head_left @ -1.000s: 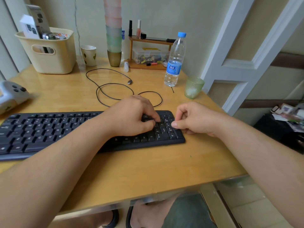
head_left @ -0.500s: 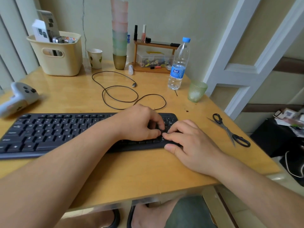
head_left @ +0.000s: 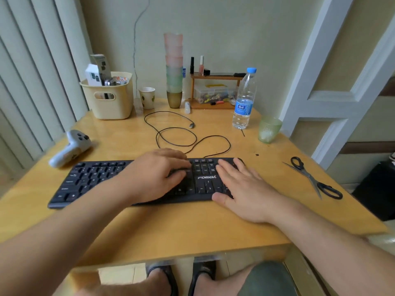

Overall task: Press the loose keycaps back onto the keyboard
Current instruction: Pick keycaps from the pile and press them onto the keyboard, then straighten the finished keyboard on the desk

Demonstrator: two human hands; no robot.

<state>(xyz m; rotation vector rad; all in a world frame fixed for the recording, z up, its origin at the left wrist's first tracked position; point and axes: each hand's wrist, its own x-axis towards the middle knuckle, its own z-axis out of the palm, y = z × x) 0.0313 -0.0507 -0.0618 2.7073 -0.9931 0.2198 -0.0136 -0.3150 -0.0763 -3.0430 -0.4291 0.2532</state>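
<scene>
A black keyboard lies across the wooden desk, its cable looping behind it. My left hand rests flat on the keys left of the arrow cluster, fingers stretched forward and slightly blurred. My right hand lies flat over the number pad at the keyboard's right end, fingers straight, thumb at the front edge. A tiny dark piece, possibly a keycap, sits on the desk behind the right end. The keys under both hands are hidden.
Black scissors lie at the right of the desk. A white game controller sits at the left. At the back stand a cream basket, a paper cup, stacked cups, a water bottle and a green glass.
Both hands went from curled and pinching over the keyboard's right end to lying flat on the keys. The view pulled back and tilted up, bringing the scissors into sight.
</scene>
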